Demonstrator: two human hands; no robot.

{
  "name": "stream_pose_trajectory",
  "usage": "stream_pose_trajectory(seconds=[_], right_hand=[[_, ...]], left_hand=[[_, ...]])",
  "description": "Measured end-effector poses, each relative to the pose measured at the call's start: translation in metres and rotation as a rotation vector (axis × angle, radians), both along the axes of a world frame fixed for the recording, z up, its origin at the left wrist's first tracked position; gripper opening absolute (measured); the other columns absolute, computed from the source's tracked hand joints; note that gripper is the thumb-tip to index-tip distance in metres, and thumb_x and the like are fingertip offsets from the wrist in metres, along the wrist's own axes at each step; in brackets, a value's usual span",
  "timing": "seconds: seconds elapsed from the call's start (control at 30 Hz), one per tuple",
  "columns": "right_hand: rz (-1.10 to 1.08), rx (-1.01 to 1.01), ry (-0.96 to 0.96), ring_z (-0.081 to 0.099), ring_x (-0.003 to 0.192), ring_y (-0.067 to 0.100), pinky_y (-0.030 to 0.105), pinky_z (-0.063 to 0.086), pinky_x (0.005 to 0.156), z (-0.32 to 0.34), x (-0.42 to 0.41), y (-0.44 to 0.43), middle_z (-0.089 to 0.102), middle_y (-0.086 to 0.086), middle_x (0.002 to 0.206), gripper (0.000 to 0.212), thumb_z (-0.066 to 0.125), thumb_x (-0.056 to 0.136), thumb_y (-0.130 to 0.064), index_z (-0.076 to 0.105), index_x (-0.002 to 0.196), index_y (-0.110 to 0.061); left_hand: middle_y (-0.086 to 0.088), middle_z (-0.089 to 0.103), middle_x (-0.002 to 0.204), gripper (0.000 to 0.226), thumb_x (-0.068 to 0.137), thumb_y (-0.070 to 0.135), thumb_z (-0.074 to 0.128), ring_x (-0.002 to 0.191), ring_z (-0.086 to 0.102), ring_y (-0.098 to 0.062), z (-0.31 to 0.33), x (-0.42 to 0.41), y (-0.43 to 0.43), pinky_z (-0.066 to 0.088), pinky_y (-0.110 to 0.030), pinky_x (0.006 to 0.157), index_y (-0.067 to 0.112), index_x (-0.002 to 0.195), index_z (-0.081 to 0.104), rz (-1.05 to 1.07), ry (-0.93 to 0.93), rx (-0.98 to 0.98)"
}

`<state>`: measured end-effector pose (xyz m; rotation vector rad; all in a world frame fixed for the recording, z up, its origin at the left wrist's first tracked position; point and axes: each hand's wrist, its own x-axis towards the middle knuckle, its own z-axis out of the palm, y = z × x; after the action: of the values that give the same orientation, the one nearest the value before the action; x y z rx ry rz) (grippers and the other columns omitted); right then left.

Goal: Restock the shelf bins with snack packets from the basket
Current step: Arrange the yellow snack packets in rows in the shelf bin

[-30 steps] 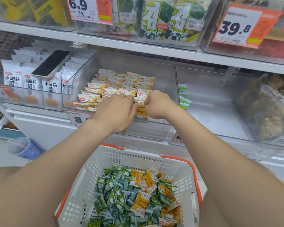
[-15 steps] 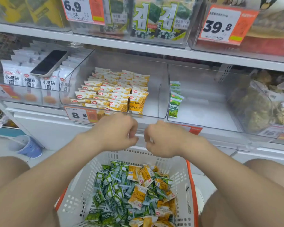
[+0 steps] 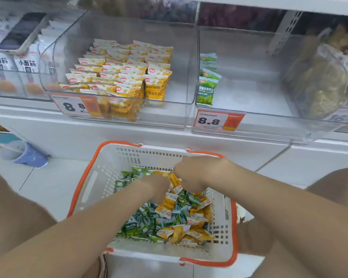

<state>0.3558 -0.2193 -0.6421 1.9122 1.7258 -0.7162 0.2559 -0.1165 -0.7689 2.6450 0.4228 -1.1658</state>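
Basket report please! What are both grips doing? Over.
Left grip and right grip down in white orange-rimmed plastic basket, among green and yellow snack packets. Grasp blurred. Nothing blocking.

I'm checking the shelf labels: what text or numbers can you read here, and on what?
"8.8": right price tag, below the green packets.
"8 8": left price tag, before the yellow packets.
"小面筋": white packets.
"FLAVORED": front yellow packet.
"16": far-right tag, partly cut off.
Green packets' print: too blurred.

Price tag (image 3: 213, 121), 3 o'clock: "8.8". Second price tag (image 3: 72, 106), at its 9 o'clock — "8", rest blurred. White packets (image 3: 26, 63), 10 o'clock — "小面筋". Yellow packet (image 3: 156, 89): "FLAVORED".
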Motion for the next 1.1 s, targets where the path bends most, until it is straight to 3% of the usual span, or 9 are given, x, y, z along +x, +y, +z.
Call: stream_pose_trajectory(seconds=[0.1, 0.17, 0.27, 0.5, 0.6, 0.73, 0.93, 1.03, 1.1], right_hand=[[-0.002, -0.007, -0.007, 0.064, 0.084, 0.025, 0.039, 0.058, 0.071, -0.009, 0.004, -0.001, 0.061, 0.008, 0.098, 0.010, 0.051, 0.097, -0.006, 0.055, 0.102, -0.014], [-0.010, -0.021, -0.017, 0.056, 0.070, 0.021, 0.032, 0.047, 0.056, -0.012, 0.006, -0.001, 0.056, 0.007, 0.094, 0.015, 0.052, 0.095, -0.001, 0.055, 0.104, -0.012], [0.002, -0.053, -0.041, 0.049, 0.063, 0.017, 0.030, 0.042, 0.051, -0.012, 0.004, -0.002, 0.047, 0.005, 0.085, 0.015, 0.052, 0.094, 0.002, 0.047, 0.093, -0.012], [0.051, -0.054, -0.027, 0.046, 0.061, 0.015, 0.029, 0.035, 0.048, -0.013, -0.003, 0.003, 0.044, 0.003, 0.084, 0.010, 0.051, 0.100, -0.005, 0.051, 0.102, -0.014], [0.053, -0.035, -0.010, 0.046, 0.061, 0.017, 0.029, 0.036, 0.049, -0.009, -0.005, 0.004, 0.040, 0.004, 0.084, 0.011, 0.050, 0.099, -0.004, 0.049, 0.101, -0.014], [0.041, -0.018, -0.010, 0.045, 0.060, 0.017, 0.030, 0.038, 0.050, 0.001, -0.004, 0.006, 0.044, 0.004, 0.083, 0.010, 0.053, 0.099, -0.003, 0.053, 0.104, -0.012], [-0.061, 0.066, -0.051, 0.045, 0.063, 0.015, 0.029, 0.032, 0.049, 0.024, 0.000, 0.001, 0.042, 0.002, 0.084, 0.019, 0.056, 0.097, -0.006, 0.053, 0.115, -0.012], [-0.117, 0.035, -0.047, 0.051, 0.061, 0.018, 0.029, 0.040, 0.049, 0.030, 0.004, -0.001, 0.051, 0.002, 0.082, 0.016, 0.069, 0.093, -0.015, 0.053, 0.091, -0.012], [-0.136, 0.015, -0.019, 0.055, 0.065, 0.020, 0.030, 0.042, 0.051, 0.037, 0.005, -0.002, 0.055, 0.001, 0.082, 0.029, 0.079, 0.089, -0.030, 0.057, 0.087, -0.012]], left_hand=[[-0.006, 0.051, 0.086, 0.006, 0.103, 0.011, 0.054, 0.065, 0.046, -0.019, -0.033, -0.004, -0.009, 0.040, -0.032, 0.058, 0.007, 0.105, 0.059, 0.077, 0.069, -0.060], [-0.010, 0.055, 0.118, 0.044, 0.104, 0.020, 0.058, 0.090, 0.058, -0.022, -0.059, -0.010, -0.012, 0.047, -0.032, 0.070, 0.008, 0.143, 0.043, 0.187, 0.050, -0.140], [-0.012, 0.038, 0.156, 0.084, 0.100, 0.032, 0.067, 0.133, 0.051, -0.032, -0.091, -0.019, -0.017, 0.051, -0.041, 0.100, 0.015, 0.164, 0.016, 0.351, -0.057, -0.217], [-0.007, 0.060, 0.102, 0.044, 0.094, 0.028, 0.074, 0.084, 0.059, -0.022, -0.114, -0.019, -0.025, 0.050, -0.037, 0.069, 0.013, 0.127, 0.049, 0.445, -0.256, -0.171], [-0.010, 0.055, 0.082, 0.021, 0.094, 0.026, 0.072, 0.070, 0.049, -0.022, -0.104, -0.018, -0.022, 0.040, -0.034, 0.064, 0.013, 0.088, 0.056, 0.436, -0.215, -0.194], [-0.013, 0.059, 0.093, 0.020, 0.093, 0.015, 0.074, 0.073, 0.059, -0.024, -0.074, -0.017, -0.007, 0.055, -0.044, 0.072, 0.010, 0.090, 0.055, 0.499, -0.264, -0.365], [-0.005, 0.051, 0.093, 0.030, 0.088, 0.003, 0.079, 0.071, 0.074, -0.024, 0.004, -0.007, 0.018, 0.062, -0.033, 0.063, 0.012, 0.084, 0.050, 0.584, -0.486, -0.546], [-0.011, 0.058, 0.104, 0.031, 0.086, 0.002, 0.081, 0.074, 0.076, -0.027, 0.051, -0.003, 0.026, 0.065, -0.048, 0.075, 0.011, 0.085, 0.051, 0.544, -0.545, -0.570], [-0.010, 0.062, 0.104, 0.031, 0.088, 0.003, 0.080, 0.077, 0.078, -0.027, 0.082, -0.002, 0.032, 0.064, -0.044, 0.075, 0.011, 0.086, 0.050, 0.497, -0.532, -0.603]])
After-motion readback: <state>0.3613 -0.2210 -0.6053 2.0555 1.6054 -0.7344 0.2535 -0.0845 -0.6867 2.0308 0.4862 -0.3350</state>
